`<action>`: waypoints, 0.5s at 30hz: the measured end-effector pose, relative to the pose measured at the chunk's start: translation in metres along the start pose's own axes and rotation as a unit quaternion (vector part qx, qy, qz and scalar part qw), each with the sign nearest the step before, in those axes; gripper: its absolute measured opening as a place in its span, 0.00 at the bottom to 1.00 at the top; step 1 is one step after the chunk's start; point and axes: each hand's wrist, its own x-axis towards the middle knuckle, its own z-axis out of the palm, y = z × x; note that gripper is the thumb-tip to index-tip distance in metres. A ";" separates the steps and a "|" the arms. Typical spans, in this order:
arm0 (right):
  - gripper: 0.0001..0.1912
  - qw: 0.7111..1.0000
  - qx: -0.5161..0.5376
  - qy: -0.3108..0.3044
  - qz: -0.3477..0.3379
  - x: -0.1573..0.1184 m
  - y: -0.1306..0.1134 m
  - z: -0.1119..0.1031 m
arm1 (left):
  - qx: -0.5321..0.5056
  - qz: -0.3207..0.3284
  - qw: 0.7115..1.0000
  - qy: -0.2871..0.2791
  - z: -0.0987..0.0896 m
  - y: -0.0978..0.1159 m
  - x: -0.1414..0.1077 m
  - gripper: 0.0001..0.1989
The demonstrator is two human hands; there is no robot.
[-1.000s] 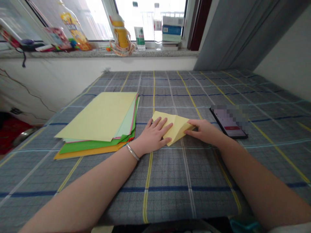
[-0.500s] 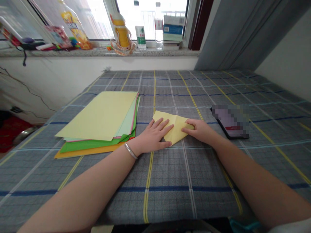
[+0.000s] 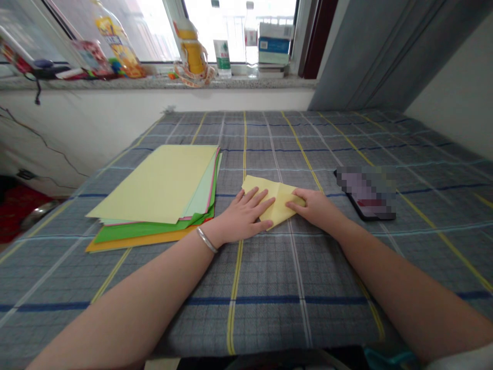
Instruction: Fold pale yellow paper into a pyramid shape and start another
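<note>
A folded piece of pale yellow paper (image 3: 278, 201) lies flat on a plaid cloth (image 3: 265, 293), its point aimed toward me. My left hand (image 3: 244, 211) rests spread on its left part, with the fingers apart. My right hand (image 3: 314, 206) presses the paper's right end, with curled fingers over the corner. A silver bangle (image 3: 207, 240) circles my left wrist. To the left lies a stack of coloured paper sheets (image 3: 154, 185), yellow on top. A phone (image 3: 365, 194), its screen blurred, lies to the right of my right hand.
The plaid cloth covers the surface, with a wall to its left and a grey curtain at the back right. Beyond it, a stone window sill (image 3: 154, 82) holds several bottles and a stack of boxes (image 3: 274, 50).
The yellow paper's raised fold has flattened. My right hand has slid left over the paper, and my left hand has barely moved.
</note>
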 end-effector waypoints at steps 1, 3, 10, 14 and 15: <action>0.11 1.000 -0.003 0.000 -0.003 0.000 0.000 0.000 | 0.001 0.002 1.000 -0.001 0.000 0.000 0.000 0.35; 0.10 1.000 -0.007 -0.001 -0.007 0.000 0.000 0.000 | 0.003 0.003 1.000 -0.004 -0.001 0.000 0.000 0.36; 0.10 1.000 -0.015 -0.007 -0.009 -0.002 -0.003 -0.003 | 0.009 0.005 1.000 -0.009 -0.001 -0.001 0.001 0.39; 0.09 1.000 -0.013 -0.012 -0.014 -0.002 -0.004 -0.004 | 0.013 0.008 1.000 -0.001 0.000 0.000 0.000 0.40; 0.09 1.000 -0.015 -0.012 -0.017 -0.002 -0.004 -0.004 | 0.014 0.008 1.000 0.000 0.000 0.000 0.000 0.39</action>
